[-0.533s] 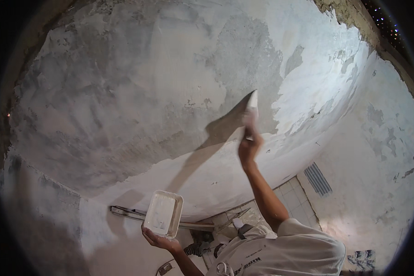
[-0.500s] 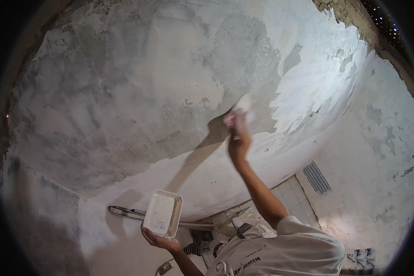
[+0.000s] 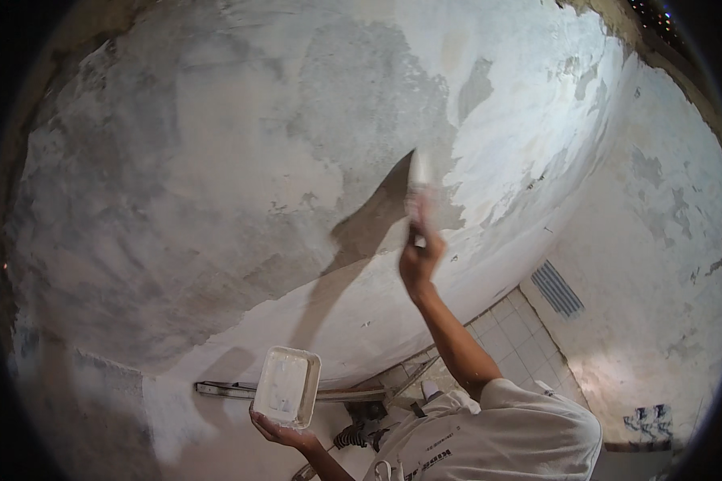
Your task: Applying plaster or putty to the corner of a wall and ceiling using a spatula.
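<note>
My right hand (image 3: 422,255) is raised, its fingers closed around the handle of a paintbrush (image 3: 419,172). The brush's white tip points upward, at or close to the patchy wall (image 3: 241,136); motion blurs the brush and fingers. Below and to the left, my left hand (image 3: 282,433) supports a shallow rectangular white tray (image 3: 317,377) by its lower end. White residue coats the inside of the tray. Around the brush the wall is bare grey, with whiter coating to its right and left.
A long metal-edged bar (image 3: 225,390) runs behind the tray. Pale tiles (image 3: 509,337) lie beyond my right arm. On the side wall to the right sits a grey ribbed panel (image 3: 557,289). The wall's top edge (image 3: 618,28) is rough and broken.
The brush has swung from a slanted to a more upright angle against the wall. My view has shifted a little, so the wall patches appear farther left. The tray stays in my left hand.
</note>
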Tool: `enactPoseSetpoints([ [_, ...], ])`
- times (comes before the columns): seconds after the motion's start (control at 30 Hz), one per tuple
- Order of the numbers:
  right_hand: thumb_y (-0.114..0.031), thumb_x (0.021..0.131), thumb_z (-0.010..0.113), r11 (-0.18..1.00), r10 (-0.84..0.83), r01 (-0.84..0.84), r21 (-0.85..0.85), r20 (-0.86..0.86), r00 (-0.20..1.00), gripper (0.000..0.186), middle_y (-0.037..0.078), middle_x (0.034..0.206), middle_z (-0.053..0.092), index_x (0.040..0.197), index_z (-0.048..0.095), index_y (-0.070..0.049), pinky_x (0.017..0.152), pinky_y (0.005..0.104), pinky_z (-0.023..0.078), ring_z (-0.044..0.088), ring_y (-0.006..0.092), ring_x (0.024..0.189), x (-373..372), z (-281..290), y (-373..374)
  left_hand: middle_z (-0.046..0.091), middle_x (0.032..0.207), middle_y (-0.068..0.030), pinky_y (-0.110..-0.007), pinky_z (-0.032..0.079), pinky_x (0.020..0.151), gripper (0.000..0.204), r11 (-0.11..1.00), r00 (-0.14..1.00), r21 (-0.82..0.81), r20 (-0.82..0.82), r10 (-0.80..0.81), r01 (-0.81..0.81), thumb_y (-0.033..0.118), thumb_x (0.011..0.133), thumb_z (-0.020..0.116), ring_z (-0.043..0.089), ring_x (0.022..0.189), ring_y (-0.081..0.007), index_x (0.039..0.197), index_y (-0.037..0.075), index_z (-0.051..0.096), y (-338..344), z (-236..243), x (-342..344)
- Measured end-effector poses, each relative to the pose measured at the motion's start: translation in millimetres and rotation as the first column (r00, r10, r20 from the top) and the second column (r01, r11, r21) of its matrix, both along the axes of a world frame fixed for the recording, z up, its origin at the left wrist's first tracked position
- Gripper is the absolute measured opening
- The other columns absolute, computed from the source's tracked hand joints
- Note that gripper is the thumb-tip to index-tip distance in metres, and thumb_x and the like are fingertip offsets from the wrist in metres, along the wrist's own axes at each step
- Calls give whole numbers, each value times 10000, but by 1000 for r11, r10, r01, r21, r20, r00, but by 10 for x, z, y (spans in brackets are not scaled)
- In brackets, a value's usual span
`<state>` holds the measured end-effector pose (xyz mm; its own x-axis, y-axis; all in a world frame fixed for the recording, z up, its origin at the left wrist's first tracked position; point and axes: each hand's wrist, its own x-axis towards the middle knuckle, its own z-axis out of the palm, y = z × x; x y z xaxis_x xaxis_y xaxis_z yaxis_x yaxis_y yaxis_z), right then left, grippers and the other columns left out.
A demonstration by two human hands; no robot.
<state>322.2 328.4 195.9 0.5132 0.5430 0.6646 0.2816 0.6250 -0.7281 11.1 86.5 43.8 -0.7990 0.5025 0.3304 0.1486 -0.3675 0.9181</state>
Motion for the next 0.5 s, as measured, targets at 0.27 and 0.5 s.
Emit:
enactPoseSetpoints([
  [0.27, 175, 712, 544, 891, 377, -449, 64, 444, 812, 612, 198, 1293, 546, 1281, 552, -51, 1010, 406, 447, 525, 366, 1199, -110, 165, -491, 473, 1264, -181, -483, 423, 992, 477, 995, 974, -50, 213, -76, 89, 351, 958, 419, 482, 1189, -336, 1263, -15, 442, 390, 608, 468],
  [0.5, 111, 768, 583, 996, -80, 63, 62, 320, 944, 618, 165, 1304, 549, 1350, 484, -71, 946, 370, 491, 514, 301, 1233, 264, 145, 198, 478, 1263, -172, -483, 427, 981, 450, 985, 963, -15, 214, -163, 170, 346, 959, 430, 491, 1175, -333, 1236, -8, 458, 536, 652, 676],
])
